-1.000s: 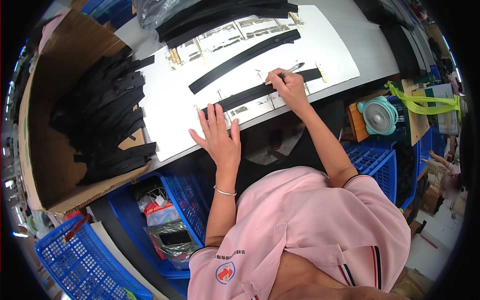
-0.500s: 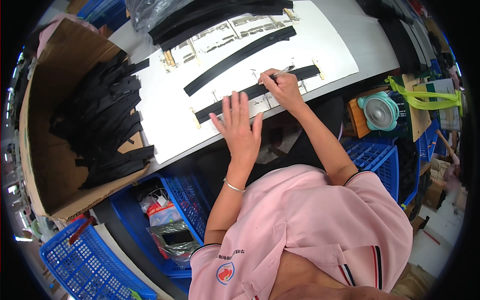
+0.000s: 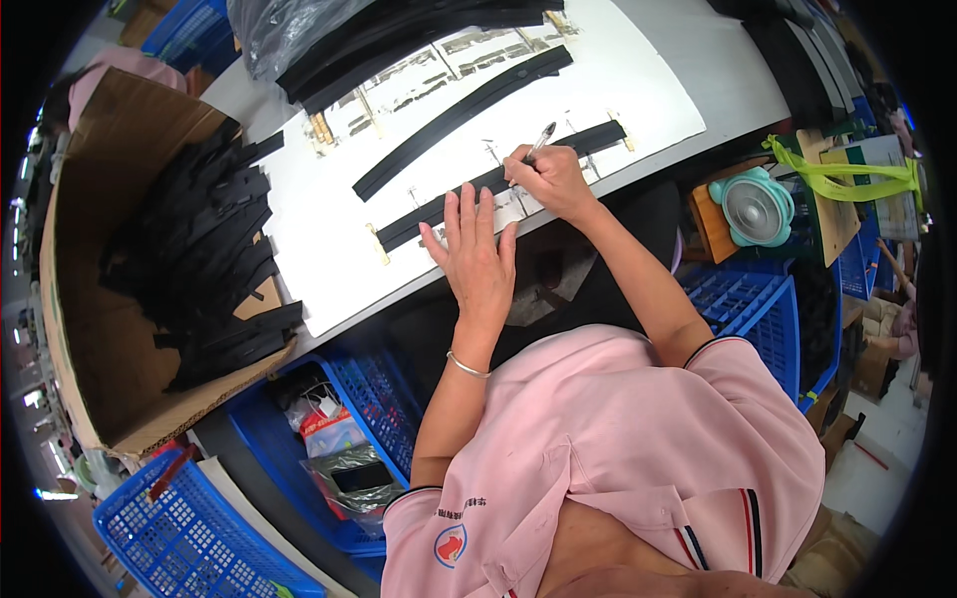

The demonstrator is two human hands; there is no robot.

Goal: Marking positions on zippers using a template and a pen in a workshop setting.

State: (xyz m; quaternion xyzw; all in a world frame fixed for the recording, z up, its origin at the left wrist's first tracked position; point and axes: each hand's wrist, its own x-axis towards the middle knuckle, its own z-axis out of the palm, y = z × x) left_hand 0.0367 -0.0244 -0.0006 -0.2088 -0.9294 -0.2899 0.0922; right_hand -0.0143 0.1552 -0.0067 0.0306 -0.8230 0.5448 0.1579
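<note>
A narrow black fabric strip (image 3: 419, 221) lies across a white board (image 3: 643, 85) with dark marks and small tan pieces on it. My left hand (image 3: 478, 261) rests on the strip, fingers stretched out. To its right, my right hand (image 3: 558, 187) grips a pen (image 3: 544, 138) with a clear barrel, held over the same strip; the fingers hide its tip. Just beyond lies a second black strip (image 3: 464, 118), slightly curved, which neither hand touches. More black strips (image 3: 399, 45) are stacked at the board's far side.
At the left stands an open cardboard box (image 3: 85, 269) heaped with black strips (image 3: 189, 229). Blue plastic baskets (image 3: 374, 424) sit below the table edge. A turquoise fan (image 3: 755, 209) is at the right, beside a yellow-green strap (image 3: 847, 194). Clear plastic wrap (image 3: 284, 35) lies at the far left.
The pen has tipped from leaning right to standing more upright, and my right hand has shifted slightly left. My left hand stays over the strip. The whole view has moved a little.
</note>
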